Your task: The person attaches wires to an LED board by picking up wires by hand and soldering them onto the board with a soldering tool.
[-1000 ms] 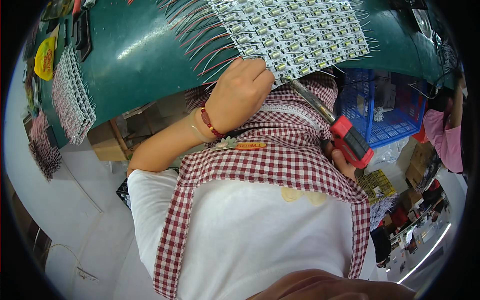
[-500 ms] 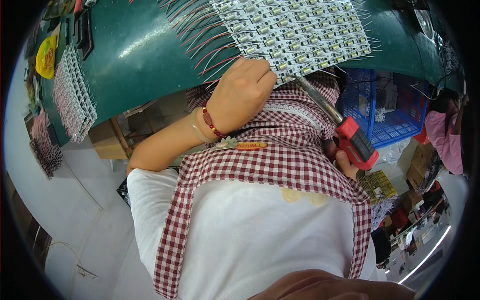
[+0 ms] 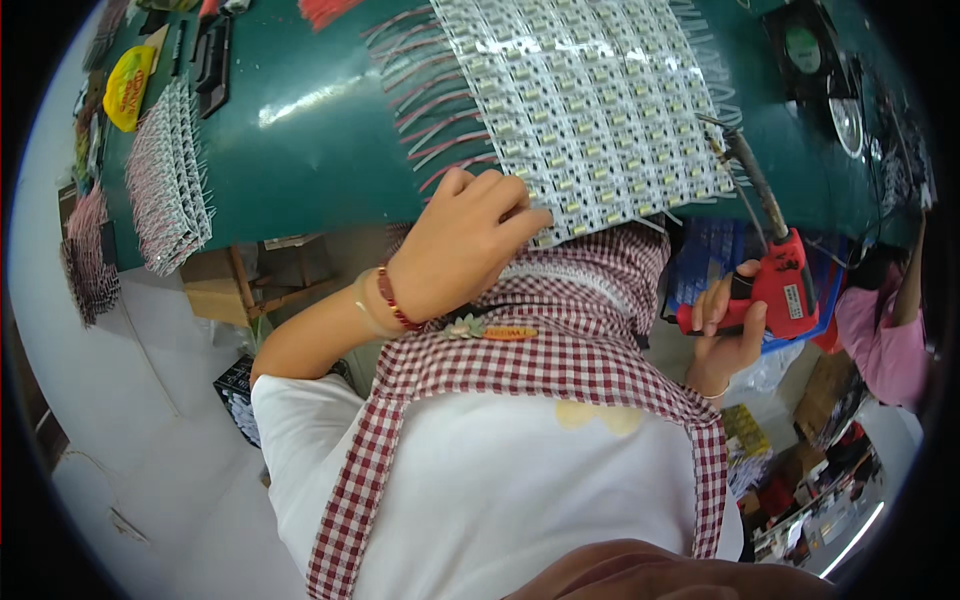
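A large white panel of LED circuit boards [image 3: 600, 120] lies on the green table, its near edge by my apron. Red and white wires [image 3: 440, 115] stick out in a row along its left side. My left hand [image 3: 462, 245] is closed at the panel's near left corner, thumb and curled fingers against the edge; the fingertips are partly hidden. Wrapped round a red-handled soldering gun [image 3: 790, 285] is my right hand [image 3: 728, 330], below the table's near right edge. The gun's metal tip points up and left, at the panel's right edge.
Stacked wired boards [image 3: 170, 185] and a yellow packet [image 3: 128, 88] sit at the table's left. A black device [image 3: 805, 50] stands far right. Below the table are a blue crate [image 3: 715, 250] and a wooden frame [image 3: 240, 285]. Another person's pink sleeve [image 3: 880, 335] shows at right.
The soldering gun has moved right and up, from the panel's near edge to its right edge, and turned. My right hand now shows more fully. My left hand appears slightly lower in view.
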The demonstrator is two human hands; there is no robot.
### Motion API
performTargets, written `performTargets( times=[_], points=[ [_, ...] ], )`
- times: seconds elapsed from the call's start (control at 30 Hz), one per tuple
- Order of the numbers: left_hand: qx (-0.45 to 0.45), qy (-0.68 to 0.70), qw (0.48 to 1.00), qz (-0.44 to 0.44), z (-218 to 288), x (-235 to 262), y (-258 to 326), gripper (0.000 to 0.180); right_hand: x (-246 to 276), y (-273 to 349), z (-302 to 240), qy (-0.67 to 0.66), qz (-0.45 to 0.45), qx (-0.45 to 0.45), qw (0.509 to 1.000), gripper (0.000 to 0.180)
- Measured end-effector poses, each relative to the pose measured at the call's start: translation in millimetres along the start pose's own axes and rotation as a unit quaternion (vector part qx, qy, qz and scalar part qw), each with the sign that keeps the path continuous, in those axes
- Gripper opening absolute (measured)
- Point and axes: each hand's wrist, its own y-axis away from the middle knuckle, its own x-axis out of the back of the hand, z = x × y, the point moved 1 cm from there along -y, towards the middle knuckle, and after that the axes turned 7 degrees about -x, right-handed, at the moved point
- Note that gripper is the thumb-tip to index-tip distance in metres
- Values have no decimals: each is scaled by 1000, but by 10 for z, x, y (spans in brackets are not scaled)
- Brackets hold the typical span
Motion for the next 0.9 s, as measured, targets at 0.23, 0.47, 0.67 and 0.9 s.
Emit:
performTargets(
  times=[0.23,0.47,0.67,0.9],
  points=[
    [4,-209,958,197,-1507,490,-996,15,-282,-549,-138,-80,-51,22,995,38],
    [153,-298,937,97,-2292,398,-1378,16,-290,-549,-134,-75,-46,22,996,41],
    [60,-398,904,145,-2197,289,-1352,11,-145,-357,-40,-133,32,-89,987,35],
    [20,-372,921,119,-2204,325,-1324,10,-189,-408,-40,-190,-9,-118,975,30]
  ],
)
